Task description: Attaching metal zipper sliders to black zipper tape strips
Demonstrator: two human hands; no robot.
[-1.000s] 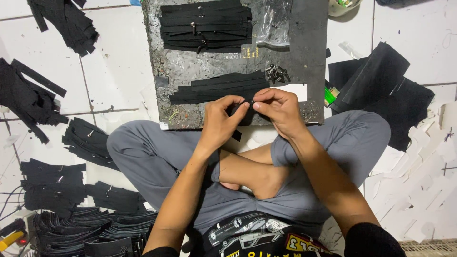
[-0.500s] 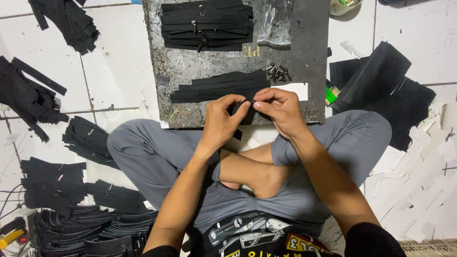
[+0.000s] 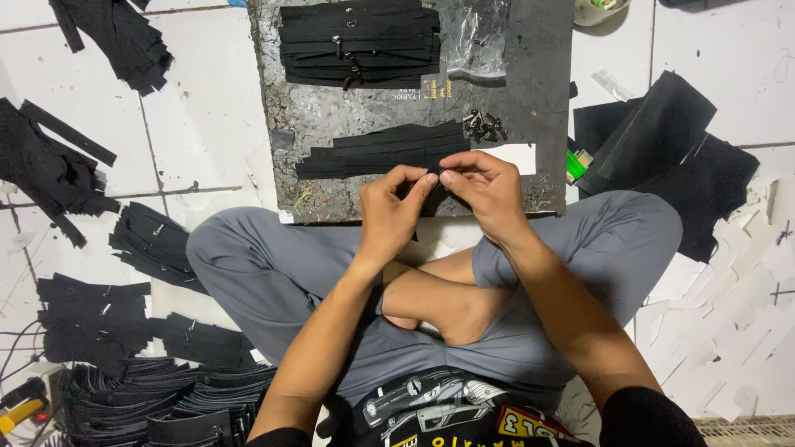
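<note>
Over the crossed legs, left hand (image 3: 389,211) and right hand (image 3: 489,194) meet fingertip to fingertip, pinched shut on a black zipper strip (image 3: 426,192) at the near edge of the dark board (image 3: 538,108). Best kept taut, pinches close. Beyond: strip pile (image 3: 381,149), loose sliders (image 3: 484,126), finished stack (image 3: 360,41). Floor room is tight on both sides.

The small black piece pinched between the left hand (image 3: 392,211) and right hand (image 3: 489,194) is almost wholly covered by the fingertips; its shape cannot be told. The little dark metal parts (image 3: 485,126) on the work board (image 3: 530,91) are too small to identify. A pale bowl (image 3: 598,10) is cut off by the top edge, and a yellow-handled tool (image 3: 18,411) by the left edge.
</note>
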